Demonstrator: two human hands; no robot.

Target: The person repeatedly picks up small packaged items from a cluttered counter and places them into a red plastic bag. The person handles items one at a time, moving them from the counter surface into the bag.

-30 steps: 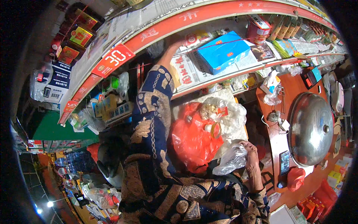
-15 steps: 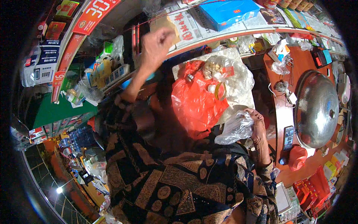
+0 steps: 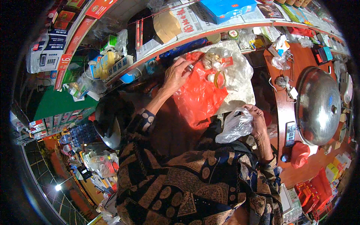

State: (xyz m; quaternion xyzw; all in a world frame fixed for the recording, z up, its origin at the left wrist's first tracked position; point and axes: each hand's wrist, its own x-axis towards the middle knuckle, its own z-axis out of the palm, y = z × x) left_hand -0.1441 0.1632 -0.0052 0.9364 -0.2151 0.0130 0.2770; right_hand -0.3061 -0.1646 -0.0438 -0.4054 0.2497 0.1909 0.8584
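Note:
My right hand [image 3: 258,119] is closed on the gathered edge of a clear plastic bag [image 3: 235,126], which hangs crumpled to its left. My left hand [image 3: 176,77] is over the far left part of a red plastic bag [image 3: 200,99], its thumb and fingers curled at a small silver cylinder [image 3: 191,67]. The red bag lies spread over a pale board [image 3: 243,90]. On it sits a roll of tape [image 3: 219,79] with a white round piece beside it. A clear bag with tan lumps [image 3: 213,62] rests at the board's far side.
A large domed metal lid [image 3: 319,107] stands on the red-brown table at right, with a phone [image 3: 290,134] and a red bundle [image 3: 300,154] near it. Along the far side runs a shelf edge [image 3: 210,39] carrying a blue box [image 3: 228,9]. A power strip [image 3: 120,65] lies at left.
My left hand has come down from the far shelf, by the tan paper, to the silver cylinder on the red bag. My right hand still holds the clear bag. The view has shifted slightly.

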